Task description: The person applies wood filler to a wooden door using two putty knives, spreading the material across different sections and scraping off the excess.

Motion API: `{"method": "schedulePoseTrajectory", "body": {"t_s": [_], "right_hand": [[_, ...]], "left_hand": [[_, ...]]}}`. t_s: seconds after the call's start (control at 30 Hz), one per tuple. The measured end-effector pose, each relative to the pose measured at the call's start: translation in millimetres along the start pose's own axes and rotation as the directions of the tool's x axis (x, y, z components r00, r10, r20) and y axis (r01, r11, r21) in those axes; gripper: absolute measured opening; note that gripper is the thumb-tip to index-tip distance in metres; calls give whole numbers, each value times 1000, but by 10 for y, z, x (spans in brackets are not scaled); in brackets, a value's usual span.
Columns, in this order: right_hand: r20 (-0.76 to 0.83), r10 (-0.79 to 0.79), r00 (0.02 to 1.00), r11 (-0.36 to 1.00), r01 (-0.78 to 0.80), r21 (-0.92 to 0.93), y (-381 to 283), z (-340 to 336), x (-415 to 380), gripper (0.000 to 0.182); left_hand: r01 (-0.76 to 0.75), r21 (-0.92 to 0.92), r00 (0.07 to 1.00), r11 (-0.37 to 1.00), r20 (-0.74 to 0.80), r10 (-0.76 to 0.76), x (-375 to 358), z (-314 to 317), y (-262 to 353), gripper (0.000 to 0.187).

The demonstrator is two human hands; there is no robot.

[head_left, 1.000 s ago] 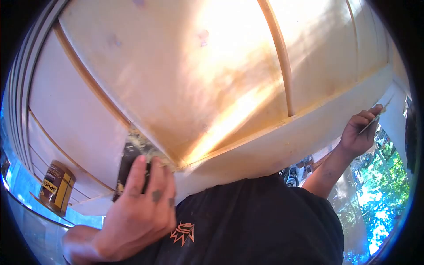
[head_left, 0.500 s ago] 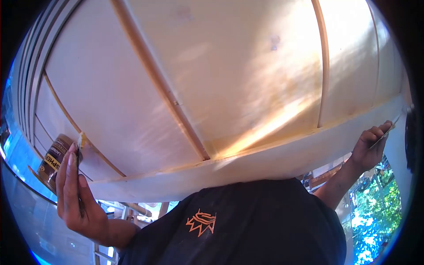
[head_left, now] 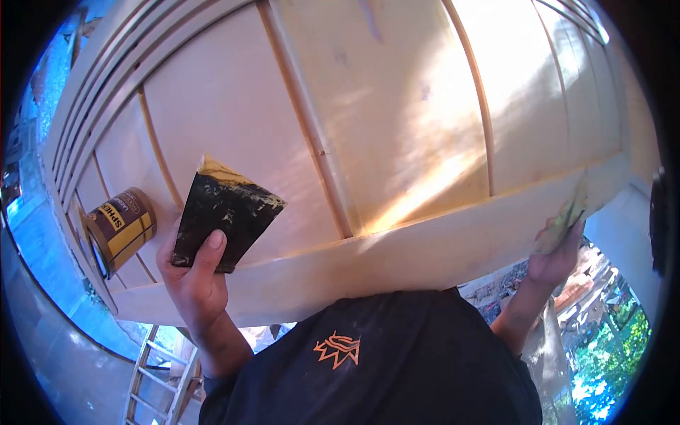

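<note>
On the left, my left hand [head_left: 195, 283] grips a flat black putty board [head_left: 223, 216], thumb pressed on its face. Yellowish putty coats the board's top corner, and pale smears mark the black surface. My right hand [head_left: 554, 263], at the far right, is closed around a thin putty-smeared spreader [head_left: 564, 218], blurred and held close against the pale panel edge. Just left of my left hand is a brown and yellow can [head_left: 122, 230] with "LACQUER" and "SPHE" lettering, tilted in this view.
A large pale panelled surface [head_left: 219, 106] with wooden strips [head_left: 301, 113] spans the view, sunlit at right. Curved slats [head_left: 106, 92] edge its left side. A ladder [head_left: 152, 375] stands at lower left; foliage [head_left: 609, 361] shows at lower right.
My left hand has moved right, away from the can, turning the board's black face into view. My right hand has shifted left and lower with the spreader. The whole view has shifted too.
</note>
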State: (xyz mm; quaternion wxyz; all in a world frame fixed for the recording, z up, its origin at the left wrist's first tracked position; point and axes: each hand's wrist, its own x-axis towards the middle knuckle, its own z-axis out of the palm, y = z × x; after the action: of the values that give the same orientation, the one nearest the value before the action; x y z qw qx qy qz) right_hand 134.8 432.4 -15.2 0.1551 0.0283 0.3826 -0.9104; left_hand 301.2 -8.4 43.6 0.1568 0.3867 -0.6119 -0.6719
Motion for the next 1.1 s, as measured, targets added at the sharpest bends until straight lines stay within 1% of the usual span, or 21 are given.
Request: {"method": "schedulePoseTrajectory", "body": {"t_s": [0.07, 0.1, 0.13, 0.17, 0.23, 0.27, 0.37, 0.4, 0.5, 0.53, 0.57, 0.63, 0.77, 0.83, 0.87, 0.93, 0.97, 1.0, 1.03, 1.07, 1.1], "right_hand": [[-55, -4, 999, 999, 7, 44, 124, 147, -96, 42], [-82, -6, 997, 998, 12, 69, 184, 196, -139, 42], [78, 18, 997, 998, -23, 63, 222, 225, -155, 44], [57, 26, 998, 998, -29, 60, 273, 275, -195, 44], [12, 37, 999, 998, -38, 54, 392, 423, -280, 44], [-49, 35, 998, 999, -34, 24, 453, 525, -300, 44], [-110, 18, 994, 996, -27, -82, 635, 806, -404, 44], [-118, 36, 992, 995, -47, -91, 667, 911, -442, 45], [-129, 70, 989, 993, -82, -86, 796, 1116, -585, 45], [-155, 87, 984, 993, -98, -65, 838, 1187, -648, 45], [-149, 89, 985, 994, -99, -56, 875, 1215, -700, 44], [-138, 104, 985, 993, -111, -39, 959, 1252, -797, 44], [-179, 51, 982, 999, -53, -7, 1053, 1401, -913, 36], [-183, 58, 982, 998, -58, 1, 1110, 1406, -908, 36], [-202, 31, 979, 1000, -31, 6, 1099, 1417, -960, 36], [-186, -6, 983, 1000, 9, 16, 1084, 1513, -966, 36], [-178, -25, 984, 999, 29, 22, 1065, 1559, -967, 36], [-139, -50, 989, 998, 54, 27, 1044, 1598, -958, 36], [-154, -70, 986, 997, 75, 28, 1033, 1626, -970, 36], [-166, -87, 982, 995, 93, 29, 1025, 1650, -979, 36], [-177, -102, 979, 994, 109, 30, 1015, 1674, -982, 35]], "left_hand": [[-48, -52, 998, 997, 28, 49, -16, -18, 38, 33], [-60, -141, 998, 988, 25, 64, -19, -19, 53, 33], [-71, -228, 997, 971, 23, 78, -24, -15, 65, 34], [-79, -312, 996, 947, 23, 91, -39, -13, 76, 34], [-5, -478, 995, 879, 88, 53, -84, 0, 35, 36], [39, -553, 991, 832, 127, 38, -109, 15, 2, 38], [109, -597, 972, 795, 231, 41, -194, 94, -91, 40], [114, -596, 965, 795, 257, 54, -217, 111, -94, 40], [96, -556, 951, 826, 296, 89, -270, 137, -114, 40], [122, -542, 942, 832, 327, 75, -300, 128, -139, 39], [190, -521, 928, 832, 372, 22, -337, 152, -123, 38], [239, -498, 875, 834, 482, 37, -377, 177, -134, 36], [297, -497, 822, 815, 567, 46, -415, 202, -165, 37], [320, -497, 793, 807, 606, 59, -448, 260, -145, 36], [290, -470, 774, 833, 627, 84, -501, 321, -155, 37], [196, -433, 767, 880, 627, 137, -633, 363, -201, 39], [-40, -349, 734, 936, 625, 264, -676, 369, -208, 40], [-285, -262, 672, 922, 632, 387, -710, 376, -197, 42], [-518, -178, 580, 837, 646, 496, -727, 408, -156, 43], [-676, -307, 395, 670, 616, 681, -726, 523, -113, 49], [-682, -376, 299, 627, 639, 709, -760, 594, -184, 59]]}}
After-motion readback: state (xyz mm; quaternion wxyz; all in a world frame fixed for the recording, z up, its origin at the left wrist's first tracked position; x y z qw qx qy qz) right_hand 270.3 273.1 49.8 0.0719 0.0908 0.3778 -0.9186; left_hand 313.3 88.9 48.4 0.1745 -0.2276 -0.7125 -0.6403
